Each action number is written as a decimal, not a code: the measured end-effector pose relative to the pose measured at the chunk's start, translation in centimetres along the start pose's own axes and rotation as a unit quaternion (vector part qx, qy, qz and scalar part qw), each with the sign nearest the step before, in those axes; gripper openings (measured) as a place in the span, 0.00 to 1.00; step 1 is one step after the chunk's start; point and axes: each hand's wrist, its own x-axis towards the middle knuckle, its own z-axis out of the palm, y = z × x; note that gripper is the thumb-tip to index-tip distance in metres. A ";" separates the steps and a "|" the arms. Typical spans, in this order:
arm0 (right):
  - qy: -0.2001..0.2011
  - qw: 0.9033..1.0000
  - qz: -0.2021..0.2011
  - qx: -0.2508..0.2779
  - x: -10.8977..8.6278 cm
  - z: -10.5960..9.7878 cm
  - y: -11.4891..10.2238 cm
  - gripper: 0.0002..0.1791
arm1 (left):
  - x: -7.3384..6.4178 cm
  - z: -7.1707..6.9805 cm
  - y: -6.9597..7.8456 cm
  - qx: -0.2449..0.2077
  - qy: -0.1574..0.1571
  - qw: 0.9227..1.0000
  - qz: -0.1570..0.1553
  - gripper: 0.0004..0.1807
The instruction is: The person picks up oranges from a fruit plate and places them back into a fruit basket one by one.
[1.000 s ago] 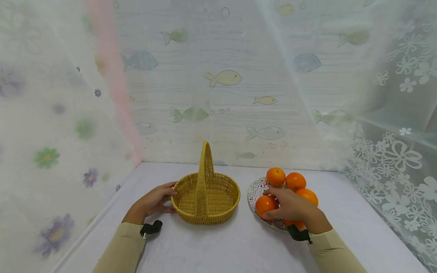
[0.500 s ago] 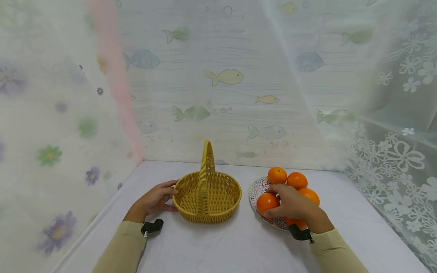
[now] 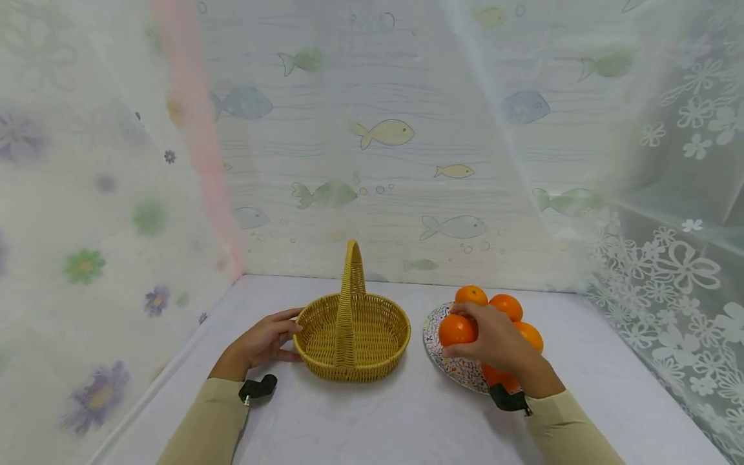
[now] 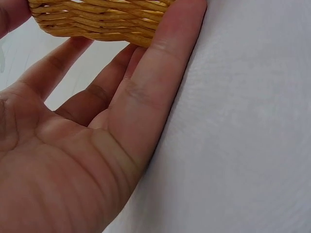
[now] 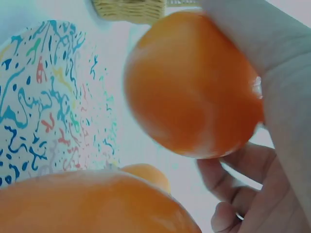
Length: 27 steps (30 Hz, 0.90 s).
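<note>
My left hand (image 3: 264, 339) grips the left end of the yellow woven basket (image 3: 372, 371), with fingertips at its rim and other fingers along its outer side. In the left wrist view one finger (image 4: 146, 92) lies low along the white cloth, its tip against the basket weave (image 4: 97, 19). The basket stands upright, its tall handle arching over a bare inside. My right hand (image 3: 496, 336) holds an orange (image 3: 456, 329) between thumb and fingers, over the speckled plate (image 3: 450, 368). In the right wrist view the held orange (image 5: 189, 87) hangs apart from the patterned plate surface (image 5: 48, 97).
Several more oranges lie on the plate, among them one at the back (image 3: 471, 295), one beside it (image 3: 507, 306) and one under my right wrist (image 3: 501, 378). White cloth (image 3: 372, 426) covers the table; sheer patterned curtains (image 3: 383, 194) hang behind and at both sides.
My right hand has raised the orange off the plate, up and slightly away from me, baring more of the plate's near part. The left hand and basket have stayed in place.
</note>
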 end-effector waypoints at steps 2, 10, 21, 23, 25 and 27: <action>0.012 1.000 -0.014 -0.003 0.2 0.1 0.0 0.45 | 0.0 -0.1 0.0 0.000 -0.002 1.000 -0.001 0.34; 0.026 0.999 -0.026 -0.012 0.4 0.0 -0.6 0.44 | 0.4 -0.5 -0.2 -0.006 0.007 1.000 -0.005 0.34; 0.050 0.997 -0.065 0.013 0.7 -0.1 -1.6 0.37 | 0.3 -0.3 -0.6 -0.001 0.002 1.000 0.001 0.34; 0.053 0.996 -0.066 0.014 1.0 -0.1 -1.9 0.39 | 0.3 -0.3 -0.6 -0.001 0.002 1.000 0.003 0.34; 0.054 0.997 -0.061 0.015 1.3 -0.2 -2.2 0.42 | 0.4 -0.3 -0.6 -0.005 0.004 1.000 0.003 0.34; 0.057 0.997 -0.056 0.019 1.6 -0.2 -2.4 0.45 | 0.4 -0.3 -0.6 -0.006 0.002 1.000 0.004 0.35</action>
